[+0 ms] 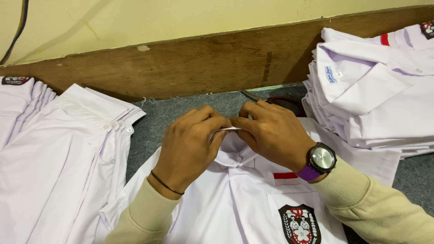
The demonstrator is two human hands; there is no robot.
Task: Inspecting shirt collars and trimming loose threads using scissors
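Nearest, at the bottom edge: two beige knit sleeves [379, 212], soft and ribbed at the cuffs. Between them, a white shirt [244, 203] spread flat on the grey surface, smooth thin cotton, with a shield-shaped embroidered badge [299, 223] in black, red and white on the chest pocket and a small red-and-white rectangular patch [285, 178] above it.

A little farther up, at the shirt's collar [235, 156]: left hand [192, 144], thin black band at the wrist, fingers curled and closed on a small white strip [224, 130] at the collar's edge. Right hand [271, 131] just opposite, fingertips pinched narrow on the same strip, touching the left fingertips. On the right wrist, a round grey-faced watch [322, 158] on a purple strap.

To the left, a fanned stack of white shirts [58, 153], buttons along the overlapping edges. To the right, a taller pile of folded shirts [375, 95], crisp square folds, a small blue label at one collar.

Beneath everything, a grey felt-like mat [153, 122], slightly fuzzy. Just beyond the hands, partly hidden, dark-handled scissors [271, 99] with metal blades.

Farthest back, a worn brown wooden board [203, 63], scuffed, and above it a pale yellow wall [158, 20].
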